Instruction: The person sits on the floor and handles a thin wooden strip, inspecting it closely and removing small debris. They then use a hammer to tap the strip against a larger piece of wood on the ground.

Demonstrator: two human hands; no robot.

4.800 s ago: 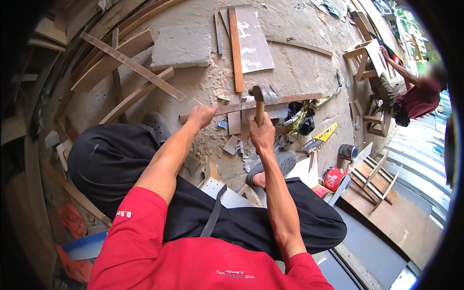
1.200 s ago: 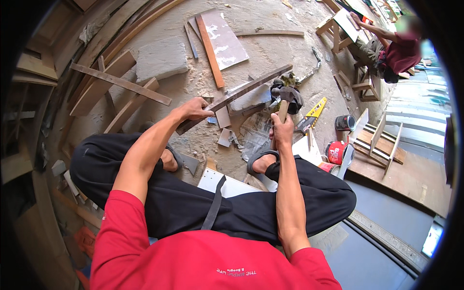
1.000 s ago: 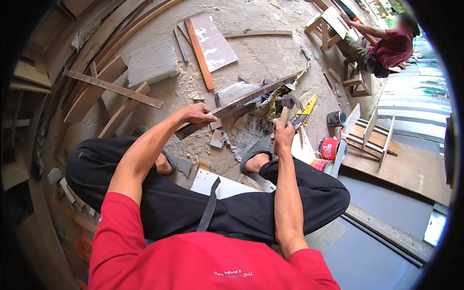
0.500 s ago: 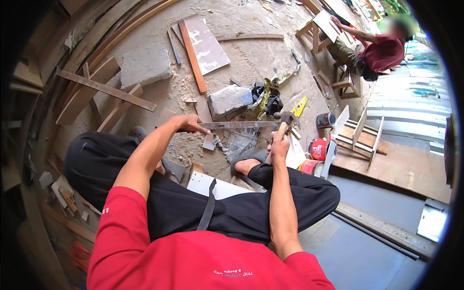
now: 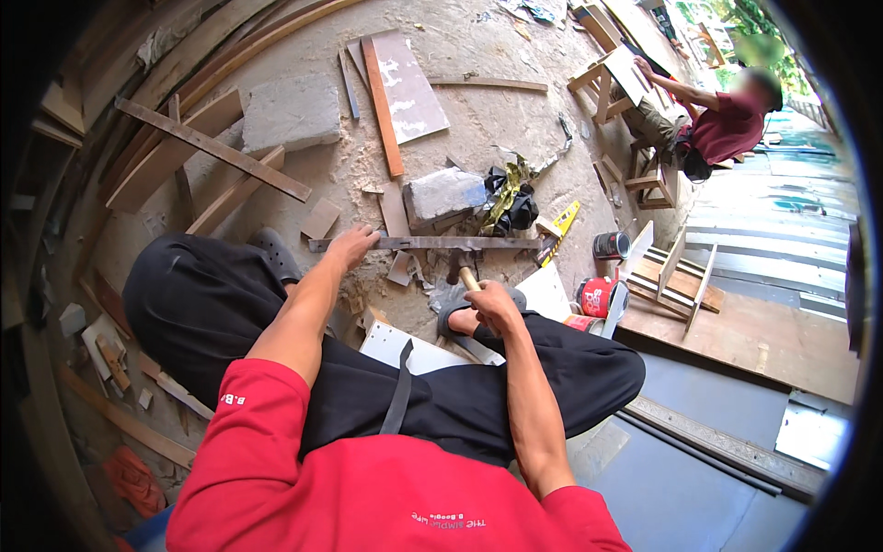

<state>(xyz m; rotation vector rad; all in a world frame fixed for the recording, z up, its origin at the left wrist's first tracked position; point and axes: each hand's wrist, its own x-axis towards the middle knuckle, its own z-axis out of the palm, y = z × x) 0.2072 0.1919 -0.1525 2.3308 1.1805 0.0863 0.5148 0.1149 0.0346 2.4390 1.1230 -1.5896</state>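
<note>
A long narrow strip [image 5: 441, 243], dark and flat, runs left to right on the floor ahead of my feet. My left hand [image 5: 354, 246] grips it near its left end, fingers over the top edge. In my right hand [image 5: 494, 306] is a hammer [image 5: 471, 278], held by its pale wooden handle. The dark hammer head is just below the strip's middle; I cannot tell whether it touches. Behind the strip lies a grey concrete block [image 5: 445, 196], with crumpled black and gold wrapping [image 5: 509, 201] beside it.
A handsaw with a yellow handle [image 5: 558, 232] lies right of the strip. Paint cans [image 5: 602, 296] and a small wooden frame [image 5: 676, 267] stand at the right. A white board [image 5: 428, 359] lies between my legs. Loose boards [image 5: 213, 149] clutter the left. Another person [image 5: 717, 129] sits far right.
My right hand has brought the hammer down and left, from the strip's right end to below its middle. My left hand has shifted left along the strip, whose left end now shows.
</note>
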